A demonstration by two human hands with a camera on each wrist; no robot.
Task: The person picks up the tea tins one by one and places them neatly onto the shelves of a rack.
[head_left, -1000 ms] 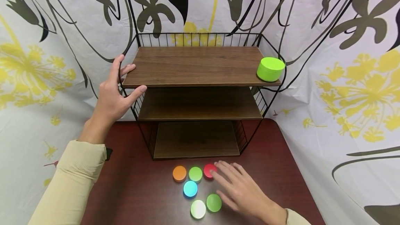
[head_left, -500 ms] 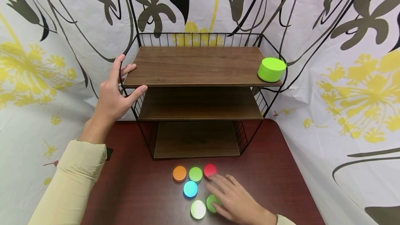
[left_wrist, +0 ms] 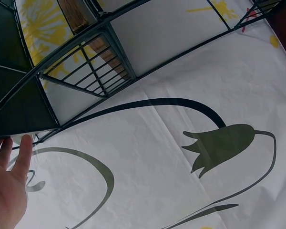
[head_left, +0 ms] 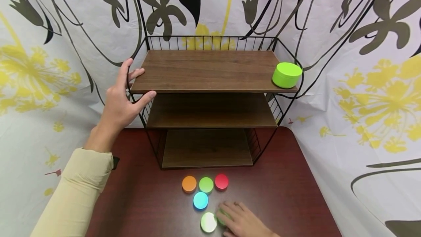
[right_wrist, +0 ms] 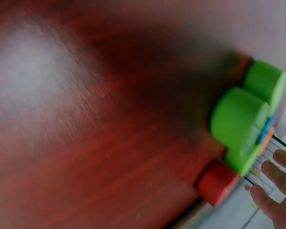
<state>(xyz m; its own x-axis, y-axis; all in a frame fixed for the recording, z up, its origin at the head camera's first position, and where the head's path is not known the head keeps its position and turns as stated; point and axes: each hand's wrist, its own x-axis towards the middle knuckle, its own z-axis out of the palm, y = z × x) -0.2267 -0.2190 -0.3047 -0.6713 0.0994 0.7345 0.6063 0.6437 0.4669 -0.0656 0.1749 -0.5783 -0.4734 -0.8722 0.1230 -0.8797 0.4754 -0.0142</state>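
Observation:
In the head view my left hand [head_left: 120,96] holds the left side of a wire-framed wooden shelf rack [head_left: 210,70], thumb in front of the top board, fingers by the side wire. Its fingertips show at the left wrist view's edge. My right hand [head_left: 243,220] reaches over a small green round container [head_left: 224,218] and partly hides it. In the right wrist view its fingers [right_wrist: 279,176] are spread and look apart from the containers. Nearby on the table stand a pale green container [head_left: 208,222], a blue one [head_left: 200,200], a green one [head_left: 206,185], an orange one [head_left: 189,184] and a red one [head_left: 222,181].
A bright green round container [head_left: 287,75] stands at the right end of the rack's top board. The rack stands on the dark red table [head_left: 289,178], behind the small containers. Patterned white cloth [head_left: 361,94] hangs around the back and sides.
My right hand has moved down and toward me, from beside the red container to over the green one. My left hand stays at the rack.

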